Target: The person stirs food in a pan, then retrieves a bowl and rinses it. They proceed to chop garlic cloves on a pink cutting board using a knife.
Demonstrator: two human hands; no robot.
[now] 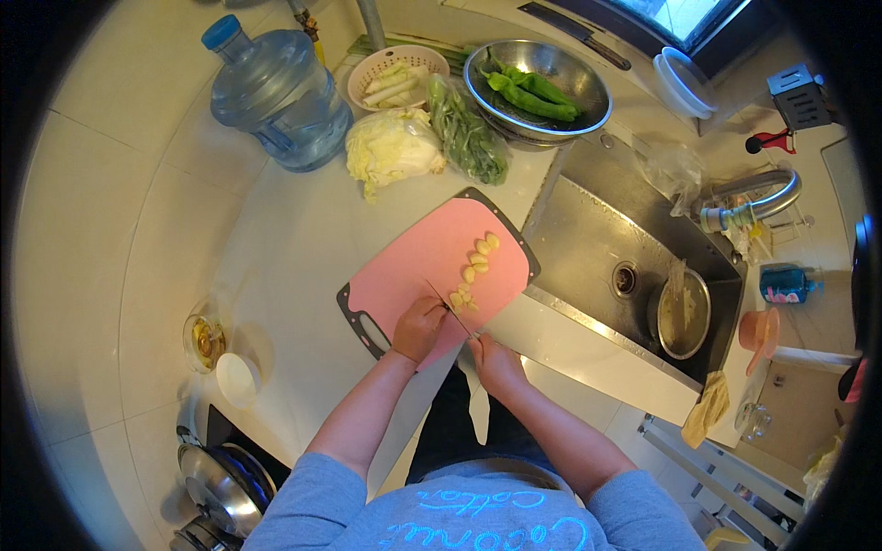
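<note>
A pink cutting board (pixel 400 255) with a dark grey rim lies at an angle on the counter. My right hand (pixel 497 364) grips a kitchen knife (pixel 459 321) at the board's near edge, its blade seen almost edge-on and pointing away to the left. My left hand (pixel 420 325) rests over the board with bent fingers, its fingertips against or close beside the blade. Whatever may be under those fingers is hidden. Just right of the blade sit small cut garlic pieces (pixel 465 301). Several peeled garlic cloves (pixel 479 259) trail from there towards the far right corner.
Beyond the board stand a napa cabbage (pixel 393 148), bagged greens (pixel 472 138), a steel bowl (pixel 592 113) with green peppers (pixel 530 96), and a water jug (pixel 282 103). To the right is a sink (pixel 586 227) holding a pot (pixel 683 313). A white bowl (pixel 238 381) sits left.
</note>
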